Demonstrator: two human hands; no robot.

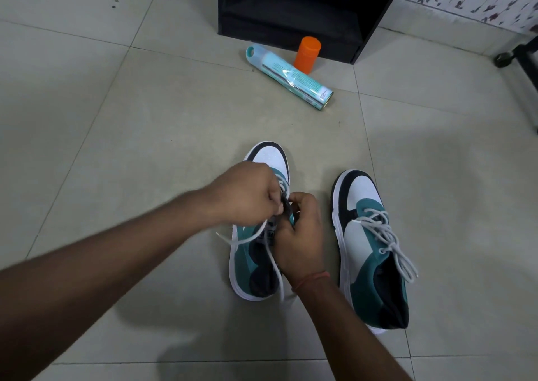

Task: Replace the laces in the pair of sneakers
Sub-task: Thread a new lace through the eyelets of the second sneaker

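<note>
Two white, teal and black sneakers stand on the tiled floor, toes pointing away from me. Both my hands work over the left sneaker (249,264). My left hand (247,194) is curled and pinches its white lace (273,259) near the eyelets. My right hand (301,235) grips the shoe's tongue area right beside it. Loose ends of that lace trail over the shoe's side to the floor. The right sneaker (369,252) stands apart to the right, its white lace (387,238) threaded and its ends hanging loose.
A teal tube-shaped package (291,76) lies on the floor behind the shoes, with an orange bottle (307,54) upright next to it. A black cabinet (291,10) stands at the back. A black furniture leg (524,57) is at the right edge.
</note>
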